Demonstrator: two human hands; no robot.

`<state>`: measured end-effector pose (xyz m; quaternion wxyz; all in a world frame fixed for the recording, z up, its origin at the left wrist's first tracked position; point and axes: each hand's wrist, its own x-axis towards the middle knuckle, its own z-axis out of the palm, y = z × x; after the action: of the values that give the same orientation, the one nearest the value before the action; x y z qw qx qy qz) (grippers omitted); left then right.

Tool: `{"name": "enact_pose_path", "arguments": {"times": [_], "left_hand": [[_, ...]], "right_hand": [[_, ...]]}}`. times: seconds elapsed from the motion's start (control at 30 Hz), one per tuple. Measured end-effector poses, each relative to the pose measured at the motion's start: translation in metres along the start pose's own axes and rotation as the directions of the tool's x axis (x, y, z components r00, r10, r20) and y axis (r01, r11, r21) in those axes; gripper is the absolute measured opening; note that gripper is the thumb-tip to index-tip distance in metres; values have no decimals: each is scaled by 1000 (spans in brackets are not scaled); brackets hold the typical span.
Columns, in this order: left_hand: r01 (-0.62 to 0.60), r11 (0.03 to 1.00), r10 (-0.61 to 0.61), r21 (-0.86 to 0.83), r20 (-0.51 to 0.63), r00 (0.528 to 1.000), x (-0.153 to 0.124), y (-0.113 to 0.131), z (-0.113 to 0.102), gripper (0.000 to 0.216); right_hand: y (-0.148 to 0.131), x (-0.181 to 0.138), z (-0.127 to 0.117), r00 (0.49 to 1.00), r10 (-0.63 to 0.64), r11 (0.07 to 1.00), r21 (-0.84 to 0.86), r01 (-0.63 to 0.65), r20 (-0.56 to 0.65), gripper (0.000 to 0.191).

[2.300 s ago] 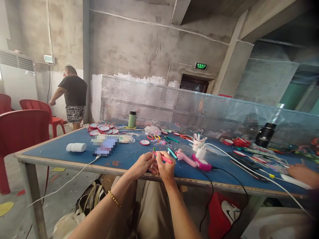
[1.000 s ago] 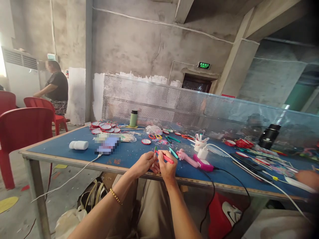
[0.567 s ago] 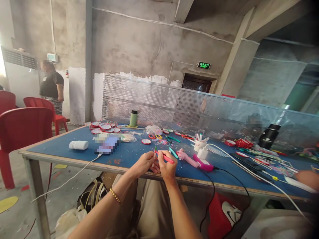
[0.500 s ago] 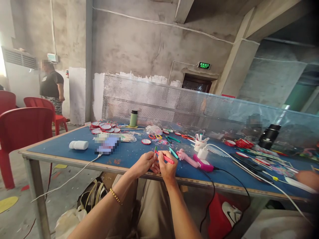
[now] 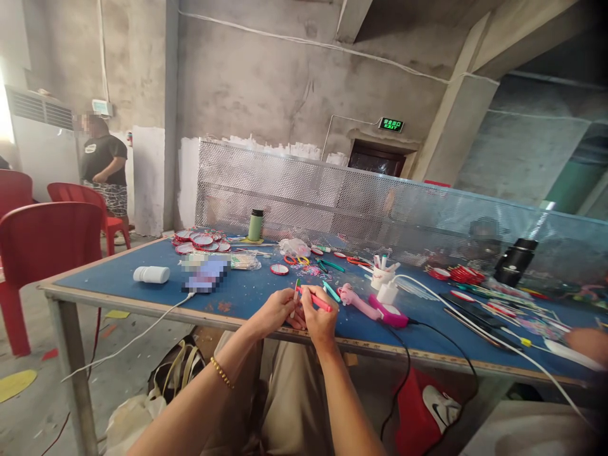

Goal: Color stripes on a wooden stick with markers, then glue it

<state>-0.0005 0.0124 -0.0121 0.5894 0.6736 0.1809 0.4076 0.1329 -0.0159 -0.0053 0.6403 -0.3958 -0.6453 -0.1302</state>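
Blue worktop [image 5: 109, 288] before a perforated screen [image 5: 285, 190]. At 6 o'clock, the left hand [image 5: 275, 313] pinches a slim green-tipped stick [image 5: 297, 292] and the right hand [image 5: 323, 322] pinches a red pen [image 5: 320, 303], tip at the stick's 3 o'clock side; from the hands, a red-rimmed disc [image 5: 279, 270] lies at 11 o'clock.

I note a white bottle [image 5: 151, 274] on its side to my left and a green flask [image 5: 255, 226] upright before the perforated screen [image 5: 285, 190]. Beyond the red chairs [image 5: 52, 237] I observe a person [image 5: 105, 161] standing. A lit exit sign [image 5: 391, 124] is mounted above a dark door [image 5: 375, 158].
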Motion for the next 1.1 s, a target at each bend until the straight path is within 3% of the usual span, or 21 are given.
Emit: {"name": "enact_pose_path", "arguments": {"times": [1.1], "left_hand": [[-3, 1000, 3, 2, -8, 1000, 1, 1, 1, 45]], "right_hand": [[-4, 1, -2, 999, 14, 1000, 10, -14, 46, 28]]}}
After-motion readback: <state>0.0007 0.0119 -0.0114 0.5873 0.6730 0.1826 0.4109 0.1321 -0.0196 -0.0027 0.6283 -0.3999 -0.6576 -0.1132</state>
